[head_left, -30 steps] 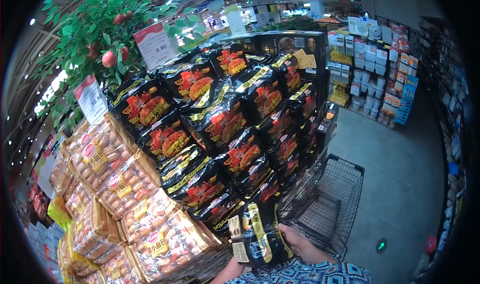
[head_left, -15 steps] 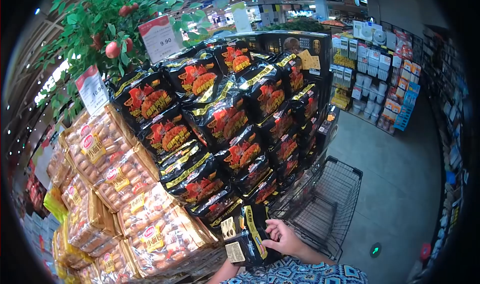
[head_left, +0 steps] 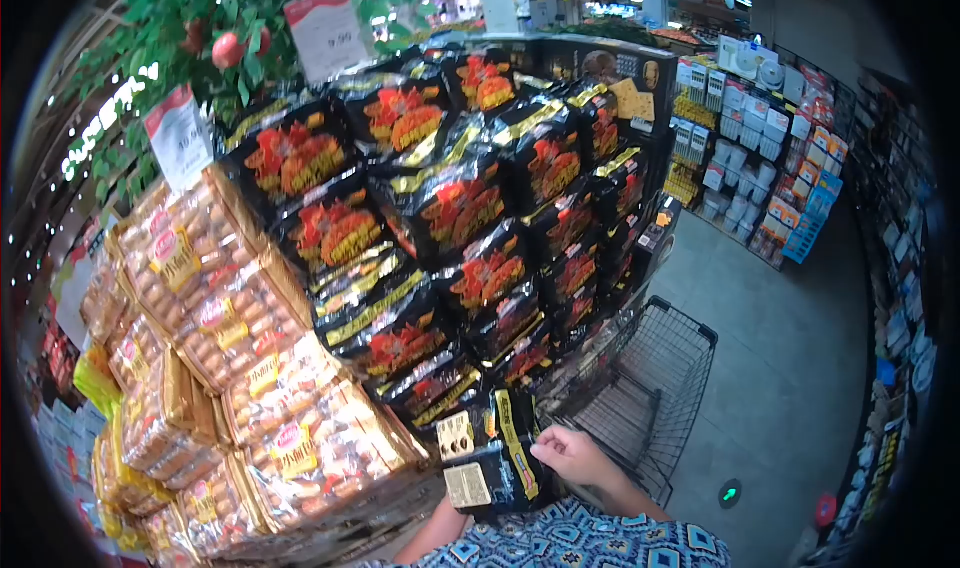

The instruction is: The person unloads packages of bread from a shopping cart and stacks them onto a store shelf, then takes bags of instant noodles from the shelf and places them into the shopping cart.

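A black package [head_left: 515, 483] with yellow strips and pale printed panels is held low in front of my body, its printed face turned up. My left hand [head_left: 451, 511] supports it from below at the left, with the fingers hidden behind it. At the package's right edge is my right hand [head_left: 572, 456], fingers curled and thumb pressed close, pinching there. Just beyond stands a stack of black snack bags [head_left: 465, 213] with red and orange pictures. To the left, clear packs of small bread rolls [head_left: 300, 448] with gold edges are piled up.
A black wire shopping cart [head_left: 690, 368] stands to the right of the stack. Price signs [head_left: 325, 33] and an artificial apple tree [head_left: 228, 50] rise behind it. Further right are a rack of household goods [head_left: 750, 128], grey floor [head_left: 790, 368] and a long shelf [head_left: 905, 298].
The view has shifted slightly and is more blurred. My right hand has drawn its fingers from over the package to its right edge. The package stays in my left hand.
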Action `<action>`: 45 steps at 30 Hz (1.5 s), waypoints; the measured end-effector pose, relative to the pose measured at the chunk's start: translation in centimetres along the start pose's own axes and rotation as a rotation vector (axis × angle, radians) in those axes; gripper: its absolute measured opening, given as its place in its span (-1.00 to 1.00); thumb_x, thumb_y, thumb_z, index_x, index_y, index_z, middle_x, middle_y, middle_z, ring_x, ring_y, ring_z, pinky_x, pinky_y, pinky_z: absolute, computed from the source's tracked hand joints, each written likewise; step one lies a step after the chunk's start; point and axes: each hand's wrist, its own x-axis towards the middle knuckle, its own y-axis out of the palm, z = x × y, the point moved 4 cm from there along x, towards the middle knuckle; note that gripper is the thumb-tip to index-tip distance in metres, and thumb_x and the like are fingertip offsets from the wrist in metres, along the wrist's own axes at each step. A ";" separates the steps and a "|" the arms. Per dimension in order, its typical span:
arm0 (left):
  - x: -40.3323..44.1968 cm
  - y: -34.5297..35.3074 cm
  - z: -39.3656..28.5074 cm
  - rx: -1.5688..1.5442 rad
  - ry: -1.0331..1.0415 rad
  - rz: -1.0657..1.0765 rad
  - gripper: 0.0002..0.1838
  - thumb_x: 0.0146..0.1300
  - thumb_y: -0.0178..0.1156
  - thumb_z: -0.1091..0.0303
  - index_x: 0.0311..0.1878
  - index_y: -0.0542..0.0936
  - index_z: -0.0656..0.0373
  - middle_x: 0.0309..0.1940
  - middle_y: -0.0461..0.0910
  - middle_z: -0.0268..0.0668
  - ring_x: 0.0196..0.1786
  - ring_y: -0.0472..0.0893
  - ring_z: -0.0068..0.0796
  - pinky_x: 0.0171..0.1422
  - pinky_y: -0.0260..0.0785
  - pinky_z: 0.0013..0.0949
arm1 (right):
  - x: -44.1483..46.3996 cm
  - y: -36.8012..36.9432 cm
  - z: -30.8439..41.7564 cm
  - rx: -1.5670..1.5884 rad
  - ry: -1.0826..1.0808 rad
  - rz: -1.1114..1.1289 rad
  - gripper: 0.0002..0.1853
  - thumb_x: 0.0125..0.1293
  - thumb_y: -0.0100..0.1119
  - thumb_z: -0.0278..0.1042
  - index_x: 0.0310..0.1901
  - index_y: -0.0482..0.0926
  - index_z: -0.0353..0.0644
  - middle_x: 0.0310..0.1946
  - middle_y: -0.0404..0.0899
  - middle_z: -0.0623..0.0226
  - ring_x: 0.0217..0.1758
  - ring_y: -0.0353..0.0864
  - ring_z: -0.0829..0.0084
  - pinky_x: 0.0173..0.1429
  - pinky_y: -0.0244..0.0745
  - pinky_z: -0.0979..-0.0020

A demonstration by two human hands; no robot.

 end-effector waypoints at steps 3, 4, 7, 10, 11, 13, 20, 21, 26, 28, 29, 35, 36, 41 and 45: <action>-0.7 1.3 0.6 -0.140 0.030 -0.079 -0.49 0.47 -0.20 -0.05 0.13 0.51 0.15 0.02 0.59 -0.10 0.10 0.58 -0.24 0.21 0.43 -0.06 | -0.1 0.0 0.7 -0.089 0.096 0.059 -0.73 0.27 0.28 -0.18 -0.29 0.55 -0.25 -0.49 0.49 0.50 -0.41 0.38 0.70 -0.32 0.38 0.53; -2.5 0.8 0.5 -0.198 0.062 -0.117 -0.49 0.47 -0.20 -0.05 0.13 0.51 0.15 0.02 0.59 -0.10 0.10 0.58 -0.24 0.21 0.43 -0.06 | -0.1 -0.1 0.7 -0.157 0.083 0.042 -0.76 0.27 0.26 -0.23 -0.36 0.52 -0.25 -0.51 0.45 0.51 -0.42 0.34 0.70 -0.35 0.34 0.52; 9.1 9.6 -1.3 -0.357 0.149 -0.253 -0.49 0.47 -0.20 -0.05 0.13 0.51 0.15 0.02 0.59 -0.10 0.10 0.58 -0.24 0.21 0.43 -0.06 | 0.0 0.4 0.1 -0.076 0.020 0.040 -0.77 0.35 0.13 -0.37 -0.45 0.45 -0.25 -0.56 0.31 0.54 -0.43 0.23 0.70 -0.37 0.25 0.54; 9.1 9.2 -1.2 -0.476 0.152 -0.358 -0.49 0.47 -0.20 -0.06 0.13 0.51 0.15 0.02 0.59 -0.10 0.10 0.58 -0.24 0.21 0.43 -0.06 | -0.4 1.4 -1.8 0.185 0.089 0.101 -0.77 0.42 0.08 -0.32 -0.41 0.48 -0.22 -0.54 0.39 0.54 -0.45 0.32 0.69 -0.36 0.30 0.54; 8.6 8.8 -0.8 -0.516 0.137 -0.385 -0.49 0.47 -0.20 -0.06 0.13 0.51 0.15 0.02 0.59 -0.10 0.10 0.58 -0.24 0.21 0.43 -0.06 | -0.7 1.5 -1.5 0.208 0.074 0.120 -0.76 0.44 0.06 -0.30 -0.39 0.49 -0.23 -0.53 0.44 0.50 -0.45 0.38 0.66 -0.34 0.35 0.53; 8.1 7.8 -1.6 -0.574 0.114 -0.419 -0.48 0.47 -0.20 -0.06 0.13 0.51 0.15 0.02 0.59 -0.10 0.10 0.58 -0.24 0.21 0.43 -0.06 | -0.9 1.7 -1.3 0.444 0.013 0.153 -0.70 0.47 0.01 -0.26 -0.28 0.53 -0.37 -0.40 0.62 0.24 -0.38 0.58 0.50 -0.23 0.51 0.48; 5.8 7.1 -1.3 -0.611 0.076 -0.443 -0.48 0.47 -0.21 -0.06 0.14 0.51 0.15 0.02 0.59 -0.10 0.10 0.57 -0.23 0.21 0.43 -0.05 | -0.1 2.4 -0.1 0.230 -0.026 0.036 -0.76 0.40 0.10 -0.34 -0.07 0.56 -0.37 -0.41 0.62 0.33 -0.39 0.54 0.64 -0.26 0.44 0.61; 5.8 7.2 -1.2 -0.610 0.071 -0.439 -0.48 0.47 -0.21 -0.06 0.14 0.51 0.15 0.02 0.59 -0.10 0.10 0.57 -0.23 0.21 0.43 -0.05 | -0.2 2.9 -0.1 0.258 0.011 0.103 -0.76 0.39 0.12 -0.36 -0.04 0.56 -0.36 -0.41 0.61 0.36 -0.40 0.52 0.68 -0.28 0.42 0.64; 3.0 6.0 -2.1 -0.600 0.063 -0.413 -0.48 0.47 -0.21 -0.06 0.14 0.51 0.15 0.03 0.58 -0.10 0.10 0.57 -0.23 0.21 0.43 -0.05 | -0.3 3.4 0.2 0.276 0.030 0.049 -0.78 0.38 0.11 -0.37 -0.08 0.56 -0.35 -0.44 0.57 0.41 -0.43 0.49 0.70 -0.31 0.39 0.67; 6.2 7.2 -1.7 -0.594 0.066 -0.400 -0.48 0.47 -0.21 -0.06 0.14 0.50 0.15 0.03 0.58 -0.10 0.10 0.57 -0.23 0.21 0.43 -0.05 | -0.4 3.2 0.0 0.250 0.009 0.047 -0.79 0.39 0.10 -0.36 -0.10 0.56 -0.35 -0.43 0.57 0.40 -0.43 0.49 0.69 -0.31 0.39 0.66; 7.6 7.6 -1.8 -0.589 0.067 -0.393 -0.48 0.47 -0.21 -0.06 0.14 0.50 0.15 0.03 0.58 -0.10 0.10 0.57 -0.23 0.21 0.42 -0.05 | -0.5 2.9 0.0 0.252 0.010 0.043 -0.79 0.39 0.10 -0.36 -0.10 0.56 -0.35 -0.43 0.57 0.40 -0.43 0.49 0.69 -0.31 0.39 0.66; 9.7 7.1 -3.5 -0.569 0.057 -0.338 -0.47 0.47 -0.21 -0.07 0.15 0.50 0.15 0.03 0.58 -0.10 0.10 0.57 -0.23 0.21 0.42 -0.05 | -0.5 2.6 -0.2 0.250 0.023 0.036 -0.74 0.43 0.05 -0.28 -0.11 0.56 -0.35 -0.41 0.57 0.38 -0.41 0.47 0.68 -0.27 0.41 0.62; 9.6 7.5 -3.1 -0.563 0.055 -0.331 -0.47 0.47 -0.22 -0.07 0.15 0.50 0.15 0.03 0.58 -0.10 0.10 0.57 -0.23 0.21 0.42 -0.05 | -0.5 2.5 -0.3 0.263 0.039 0.040 -0.73 0.43 0.04 -0.26 -0.10 0.56 -0.34 -0.40 0.57 0.39 -0.41 0.46 0.68 -0.27 0.41 0.61; 10.5 8.1 -3.2 -0.543 0.050 -0.299 -0.47 0.48 -0.22 -0.07 0.15 0.50 0.15 0.03 0.58 -0.10 0.10 0.57 -0.23 0.21 0.42 -0.05 | -0.3 2.5 -0.7 0.234 0.074 0.041 -0.69 0.44 0.02 -0.21 -0.10 0.55 -0.34 -0.38 0.56 0.40 -0.42 0.45 0.67 -0.26 0.40 0.61; 12.9 8.5 -3.4 -0.536 0.055 -0.276 -0.47 0.48 -0.22 -0.07 0.15 0.50 0.15 0.03 0.58 -0.10 0.10 0.57 -0.23 0.21 0.42 -0.05 | -0.2 1.8 -1.8 0.157 0.079 0.006 -0.70 0.39 0.11 -0.18 -0.17 0.53 -0.32 -0.45 0.50 0.47 -0.42 0.37 0.72 -0.28 0.35 0.62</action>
